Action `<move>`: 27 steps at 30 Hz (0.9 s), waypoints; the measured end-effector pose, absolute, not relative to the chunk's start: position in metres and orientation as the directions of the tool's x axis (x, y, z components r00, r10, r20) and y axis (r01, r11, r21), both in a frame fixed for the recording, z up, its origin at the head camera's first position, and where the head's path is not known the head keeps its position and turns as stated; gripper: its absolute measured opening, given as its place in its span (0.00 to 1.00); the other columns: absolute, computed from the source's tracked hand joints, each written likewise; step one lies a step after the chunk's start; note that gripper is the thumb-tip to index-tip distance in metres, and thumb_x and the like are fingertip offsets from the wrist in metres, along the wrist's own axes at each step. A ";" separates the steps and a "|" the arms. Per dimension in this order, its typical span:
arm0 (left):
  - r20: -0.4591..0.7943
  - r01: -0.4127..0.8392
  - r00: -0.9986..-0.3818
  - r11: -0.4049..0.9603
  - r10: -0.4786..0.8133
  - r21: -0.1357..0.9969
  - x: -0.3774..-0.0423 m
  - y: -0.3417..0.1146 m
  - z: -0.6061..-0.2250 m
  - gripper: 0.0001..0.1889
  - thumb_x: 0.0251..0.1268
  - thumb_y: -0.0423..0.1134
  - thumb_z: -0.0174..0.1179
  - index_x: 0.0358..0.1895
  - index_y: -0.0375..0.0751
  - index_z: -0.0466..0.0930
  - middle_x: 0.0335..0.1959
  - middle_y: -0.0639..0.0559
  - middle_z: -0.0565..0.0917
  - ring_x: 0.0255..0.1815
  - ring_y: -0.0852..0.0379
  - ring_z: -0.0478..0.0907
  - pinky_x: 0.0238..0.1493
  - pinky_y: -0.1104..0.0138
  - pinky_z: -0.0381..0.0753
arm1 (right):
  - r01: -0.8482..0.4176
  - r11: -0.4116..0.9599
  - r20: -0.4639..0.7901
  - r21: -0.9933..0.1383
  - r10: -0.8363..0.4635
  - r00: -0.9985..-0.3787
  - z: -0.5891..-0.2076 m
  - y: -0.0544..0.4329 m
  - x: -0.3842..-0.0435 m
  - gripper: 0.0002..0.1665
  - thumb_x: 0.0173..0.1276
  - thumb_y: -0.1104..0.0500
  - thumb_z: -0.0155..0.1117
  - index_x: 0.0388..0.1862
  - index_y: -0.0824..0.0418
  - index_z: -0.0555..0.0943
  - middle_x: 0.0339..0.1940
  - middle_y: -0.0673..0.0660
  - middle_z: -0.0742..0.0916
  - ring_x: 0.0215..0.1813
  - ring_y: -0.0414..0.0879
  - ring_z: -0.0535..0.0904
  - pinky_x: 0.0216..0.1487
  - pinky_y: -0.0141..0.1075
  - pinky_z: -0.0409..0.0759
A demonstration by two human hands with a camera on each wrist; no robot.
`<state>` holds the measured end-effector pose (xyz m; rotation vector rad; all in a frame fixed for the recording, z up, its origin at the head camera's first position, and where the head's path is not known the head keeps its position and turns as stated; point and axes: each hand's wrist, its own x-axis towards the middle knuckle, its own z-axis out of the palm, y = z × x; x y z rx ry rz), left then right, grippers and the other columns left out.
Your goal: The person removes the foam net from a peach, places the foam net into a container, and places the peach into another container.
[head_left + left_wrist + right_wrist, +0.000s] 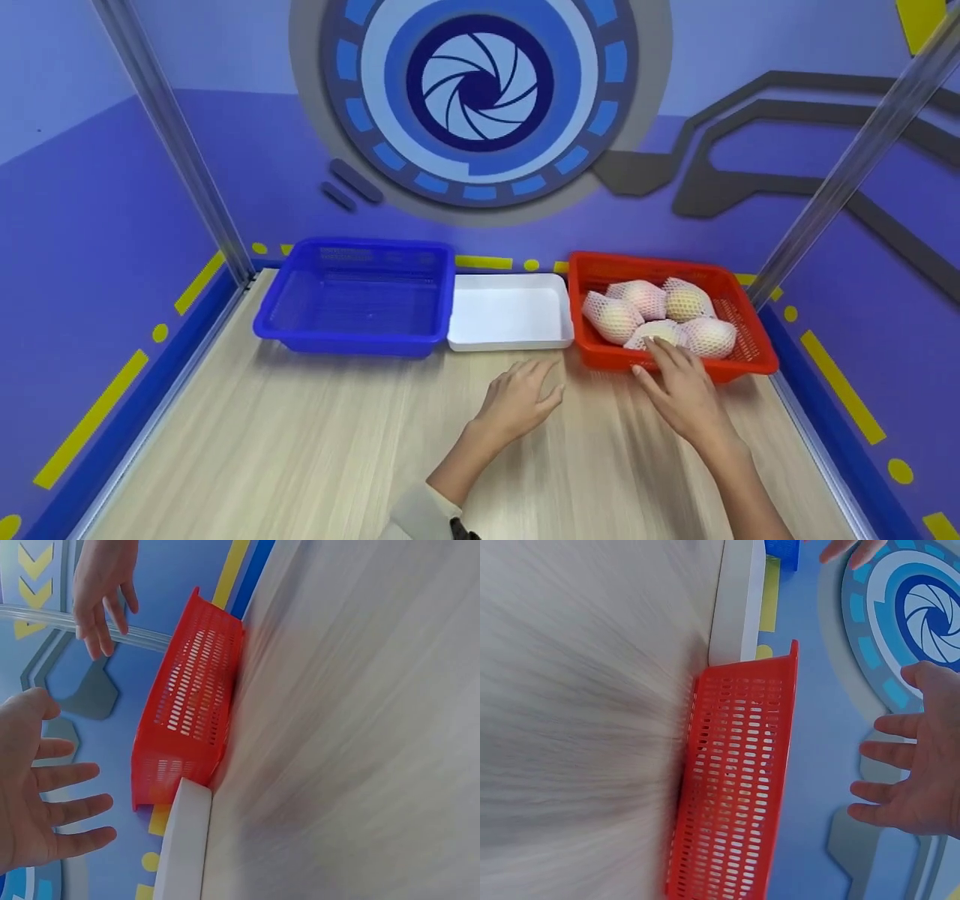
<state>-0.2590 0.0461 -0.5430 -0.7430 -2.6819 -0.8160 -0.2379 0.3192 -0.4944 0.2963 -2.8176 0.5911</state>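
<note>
In the head view my right hand (686,394) hovers over the front rim of a red plastic basket (611,357), fingers spread toward the fruit inside. Several round, pale yellow-pink fruits (710,337), each wrapped in a white foam net, sit in that basket. My left hand (517,399) is held over the table in front of a white tray (512,311), its fingers relaxed and holding nothing. Both wrist views show the left palm (30,787) and the right palm (930,757) with fingers extended and nothing in them.
A blue plastic basket (356,345) stands at the back left, beside the white tray. The three containers line the back of the wooden table (322,450). Blue printed walls and metal posts (176,142) enclose the table at the back and sides.
</note>
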 end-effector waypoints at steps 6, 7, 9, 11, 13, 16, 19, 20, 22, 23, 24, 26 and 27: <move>0.272 0.449 -0.892 0.654 0.360 0.609 -0.280 0.065 -0.548 0.27 0.75 0.52 0.55 0.74 0.51 0.69 0.70 0.54 0.75 0.69 0.53 0.74 0.65 0.54 0.77 | -0.257 0.892 0.291 -0.372 -0.151 -0.945 -0.494 0.321 -0.241 0.33 0.77 0.48 0.59 0.72 0.68 0.71 0.70 0.71 0.75 0.71 0.70 0.65 0.73 0.66 0.58; 0.265 0.438 -0.897 0.644 0.353 0.627 -0.284 0.069 -0.550 0.28 0.75 0.52 0.55 0.74 0.51 0.68 0.71 0.54 0.74 0.70 0.53 0.73 0.66 0.54 0.77 | -0.256 0.892 0.292 -0.373 -0.149 -0.945 -0.494 0.321 -0.241 0.33 0.77 0.48 0.59 0.72 0.68 0.71 0.70 0.71 0.75 0.71 0.70 0.65 0.73 0.66 0.58; 0.260 0.420 -0.905 0.620 0.336 0.662 -0.294 0.076 -0.554 0.29 0.75 0.51 0.55 0.75 0.50 0.66 0.72 0.53 0.72 0.71 0.53 0.71 0.67 0.54 0.75 | -0.248 0.892 0.291 -0.378 -0.140 -0.946 -0.493 0.322 -0.241 0.33 0.77 0.49 0.60 0.72 0.68 0.71 0.70 0.71 0.74 0.71 0.70 0.64 0.73 0.66 0.58; 0.258 0.396 -0.915 0.569 0.310 0.721 -0.303 0.083 -0.559 0.30 0.75 0.50 0.56 0.75 0.46 0.65 0.72 0.49 0.72 0.72 0.51 0.70 0.70 0.54 0.72 | -0.238 0.892 0.287 -0.385 -0.129 -0.949 -0.493 0.324 -0.241 0.33 0.77 0.50 0.60 0.72 0.68 0.71 0.71 0.71 0.74 0.71 0.70 0.64 0.73 0.67 0.57; 0.259 0.366 -0.926 0.494 0.274 0.789 -0.311 0.090 -0.565 0.30 0.75 0.48 0.57 0.74 0.41 0.64 0.71 0.44 0.72 0.71 0.47 0.71 0.70 0.53 0.71 | -0.228 0.891 0.278 -0.392 -0.121 -0.953 -0.494 0.325 -0.241 0.34 0.77 0.49 0.60 0.73 0.68 0.70 0.71 0.71 0.74 0.71 0.70 0.64 0.72 0.67 0.58; 0.261 0.329 -0.938 0.341 0.230 0.880 -0.322 0.099 -0.573 0.28 0.75 0.43 0.57 0.72 0.35 0.64 0.68 0.37 0.74 0.67 0.42 0.75 0.67 0.53 0.74 | -0.223 0.890 0.273 -0.398 -0.117 -0.955 -0.496 0.325 -0.239 0.34 0.77 0.48 0.59 0.73 0.68 0.70 0.70 0.71 0.74 0.72 0.70 0.64 0.73 0.66 0.58; 0.241 0.283 -0.950 0.224 0.197 0.933 -0.329 0.108 -0.579 0.25 0.76 0.39 0.57 0.69 0.31 0.64 0.66 0.32 0.75 0.62 0.40 0.79 0.62 0.53 0.79 | -0.222 0.890 0.272 -0.398 -0.116 -0.955 -0.498 0.326 -0.237 0.34 0.77 0.48 0.59 0.73 0.68 0.70 0.70 0.71 0.74 0.72 0.70 0.65 0.73 0.66 0.59; 0.224 0.260 -0.956 0.194 0.188 0.946 -0.331 0.111 -0.581 0.25 0.76 0.38 0.56 0.69 0.30 0.64 0.65 0.31 0.75 0.61 0.40 0.79 0.61 0.53 0.79 | -0.222 0.890 0.273 -0.397 -0.116 -0.955 -0.498 0.327 -0.237 0.34 0.77 0.48 0.59 0.73 0.68 0.70 0.70 0.71 0.75 0.72 0.70 0.65 0.73 0.66 0.59; 0.176 0.203 -0.970 0.166 0.166 0.965 -0.335 0.116 -0.581 0.25 0.77 0.39 0.54 0.68 0.27 0.65 0.65 0.30 0.75 0.62 0.40 0.79 0.62 0.53 0.79 | -0.219 0.892 0.272 -0.395 -0.114 -0.955 -0.499 0.327 -0.236 0.34 0.77 0.48 0.59 0.73 0.68 0.70 0.70 0.71 0.75 0.72 0.71 0.65 0.73 0.66 0.59; 0.144 0.168 -0.978 0.157 0.153 0.973 -0.336 0.119 -0.580 0.25 0.78 0.40 0.53 0.69 0.27 0.65 0.65 0.31 0.76 0.63 0.40 0.78 0.63 0.54 0.78 | -0.218 0.893 0.273 -0.393 -0.113 -0.955 -0.499 0.328 -0.236 0.34 0.77 0.48 0.59 0.73 0.68 0.70 0.70 0.72 0.75 0.71 0.71 0.66 0.72 0.66 0.60; 0.112 0.133 -0.984 0.148 0.141 0.980 -0.338 0.122 -0.579 0.26 0.79 0.42 0.52 0.69 0.27 0.65 0.65 0.31 0.76 0.64 0.41 0.78 0.64 0.54 0.77 | -0.217 0.894 0.274 -0.391 -0.112 -0.955 -0.499 0.328 -0.236 0.34 0.77 0.48 0.59 0.73 0.68 0.70 0.70 0.72 0.75 0.71 0.71 0.66 0.72 0.66 0.60; 0.061 0.077 -0.991 0.130 0.117 0.989 -0.341 0.127 -0.577 0.27 0.79 0.44 0.50 0.70 0.26 0.66 0.65 0.33 0.77 0.66 0.42 0.76 0.67 0.54 0.75 | -0.217 0.896 0.276 -0.389 -0.111 -0.955 -0.499 0.329 -0.236 0.34 0.77 0.48 0.59 0.73 0.69 0.70 0.70 0.72 0.75 0.71 0.71 0.66 0.72 0.66 0.60; 0.049 0.063 -0.993 0.123 0.106 0.990 -0.343 0.130 -0.577 0.27 0.79 0.45 0.49 0.70 0.26 0.66 0.64 0.33 0.78 0.66 0.42 0.76 0.67 0.54 0.74 | -0.218 0.895 0.279 -0.388 -0.111 -0.954 -0.499 0.329 -0.236 0.34 0.77 0.48 0.59 0.73 0.69 0.70 0.70 0.72 0.75 0.71 0.72 0.66 0.72 0.66 0.60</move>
